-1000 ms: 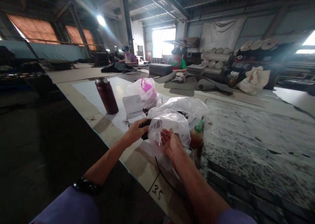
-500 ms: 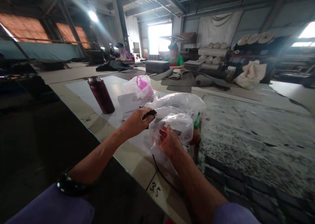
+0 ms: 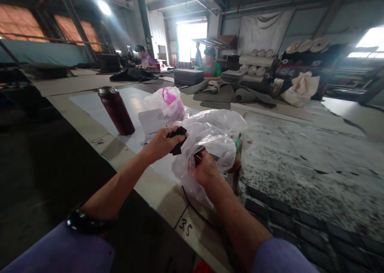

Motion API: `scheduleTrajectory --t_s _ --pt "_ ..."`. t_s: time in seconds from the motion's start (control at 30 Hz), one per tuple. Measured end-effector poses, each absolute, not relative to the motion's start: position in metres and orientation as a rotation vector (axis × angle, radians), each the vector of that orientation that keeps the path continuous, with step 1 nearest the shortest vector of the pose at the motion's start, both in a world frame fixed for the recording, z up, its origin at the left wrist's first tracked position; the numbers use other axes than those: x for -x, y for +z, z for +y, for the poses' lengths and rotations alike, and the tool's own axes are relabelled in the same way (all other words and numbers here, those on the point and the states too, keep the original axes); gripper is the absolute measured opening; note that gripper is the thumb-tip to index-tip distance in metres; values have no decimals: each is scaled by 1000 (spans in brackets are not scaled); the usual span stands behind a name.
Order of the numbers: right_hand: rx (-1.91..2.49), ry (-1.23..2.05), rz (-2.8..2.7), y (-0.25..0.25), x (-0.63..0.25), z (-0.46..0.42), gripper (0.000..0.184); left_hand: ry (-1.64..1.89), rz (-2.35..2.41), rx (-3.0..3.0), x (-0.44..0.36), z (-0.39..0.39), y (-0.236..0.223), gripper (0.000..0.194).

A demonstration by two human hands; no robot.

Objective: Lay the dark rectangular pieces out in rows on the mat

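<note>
Handwriting (image 3: 185,227) on the pale work table (image 3: 163,195) reads 35, right below the action. Left arm's stretched out, beaded bracelet (image 3: 90,221) on the wrist, and the left hand (image 3: 160,145) has its fingers (image 3: 162,135) clenched on a black scrap (image 3: 177,141). Right hand (image 3: 205,169) is bunched tight around a clear plastic bag (image 3: 214,153). Just past that bag there's a green-capped bottle (image 3: 238,143), then a pink-handled bag (image 3: 165,103) and a dark red flask (image 3: 116,111), with a co-worker (image 3: 211,67) in a red apron way back.
</note>
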State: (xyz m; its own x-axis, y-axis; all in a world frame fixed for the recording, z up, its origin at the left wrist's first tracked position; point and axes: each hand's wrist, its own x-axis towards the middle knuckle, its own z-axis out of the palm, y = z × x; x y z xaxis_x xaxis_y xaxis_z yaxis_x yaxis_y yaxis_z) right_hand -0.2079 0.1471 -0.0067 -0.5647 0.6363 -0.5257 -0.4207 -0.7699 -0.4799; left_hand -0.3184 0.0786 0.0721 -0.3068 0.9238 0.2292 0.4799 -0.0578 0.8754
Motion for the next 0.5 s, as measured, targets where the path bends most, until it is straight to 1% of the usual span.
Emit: scheduleTrajectory --t_s 0.1,0.3,0.5 --pt "962 2315 -393 -2 206 149 28 1385 1740 -1379 324 83 68 19" --pt "969 2308 -396 -3 203 151 22 1447 1679 -1257 327 80 65 23" --pt "948 2307 -394 -6 206 154 24 1472 1644 -1226 332 80 61 22"
